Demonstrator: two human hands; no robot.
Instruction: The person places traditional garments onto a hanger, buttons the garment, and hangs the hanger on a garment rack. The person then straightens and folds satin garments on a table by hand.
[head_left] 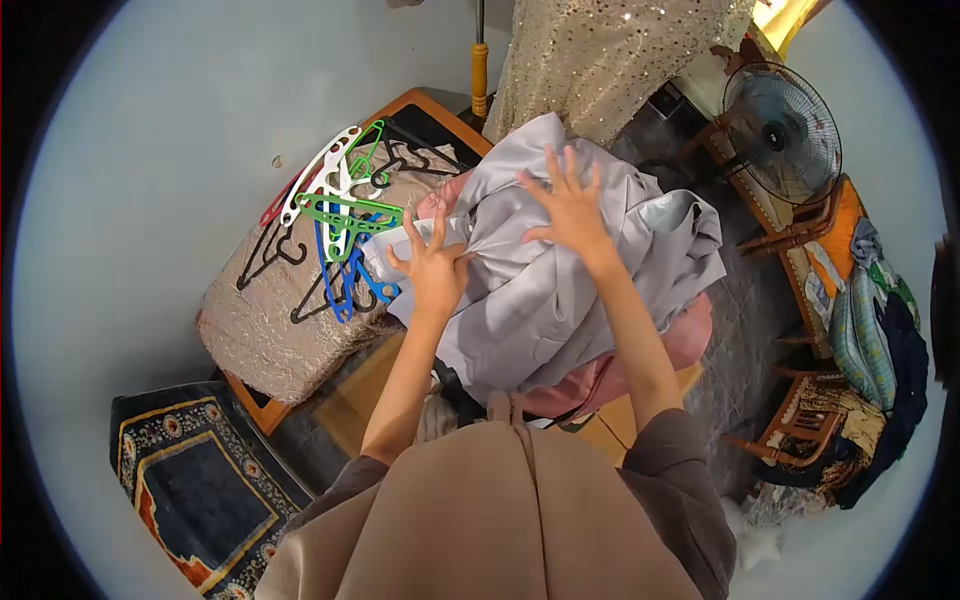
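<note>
Pale lilac satin fabric [540, 290] lies in a loose, wrinkled heap in front of me, with pink fabric [690, 335] showing beneath it. My left hand [435, 275] is over the left side of the satin, its fingers apart, close to a folded edge. On the upper middle of the heap my right hand [572, 208] has its fingers spread wide, palm down. Neither hand grips anything that I can see. Whether the palms press on the cloth cannot be made out.
Several plastic hangers, among them a green hanger [350, 213] and a white hanger [318, 180], lie on a lace-covered surface [300, 350] at left. A sequinned gown [600, 70] hangs behind. A fan [782, 133], clothes-draped chairs [800, 420] and a patterned rug [200, 490] surround me.
</note>
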